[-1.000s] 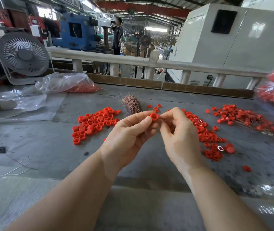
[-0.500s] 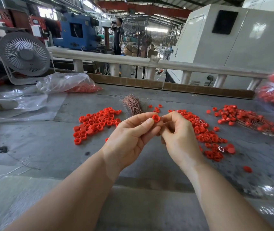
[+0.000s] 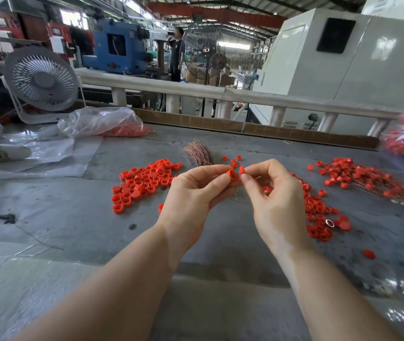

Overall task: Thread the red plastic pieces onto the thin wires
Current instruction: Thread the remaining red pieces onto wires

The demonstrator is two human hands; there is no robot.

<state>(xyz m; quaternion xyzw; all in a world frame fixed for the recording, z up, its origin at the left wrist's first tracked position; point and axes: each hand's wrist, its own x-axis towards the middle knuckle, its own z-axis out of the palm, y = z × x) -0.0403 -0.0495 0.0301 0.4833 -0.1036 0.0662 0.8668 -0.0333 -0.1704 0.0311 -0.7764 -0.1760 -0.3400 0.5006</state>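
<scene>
Surface [image 3: 68,212] with both hands raised above its middle: left hand [image 3: 193,193] and right hand [image 3: 274,193] meet fingertip to fingertip. Wire bundle [image 3: 199,156] lies behind the hands. Loose caps [image 3: 144,183] lie left; more caps [image 3: 319,212] lie right. Threaded pieces [image 3: 368,179] far right. Fan [image 3: 41,81] and bag [image 3: 102,121] at rear left.

Left hand [image 3: 196,190] pinches a red cap [image 3: 231,174]; right hand [image 3: 273,193] pinches another red piece [image 3: 241,170] just beside it, above the grey table [image 3: 73,217]
</scene>
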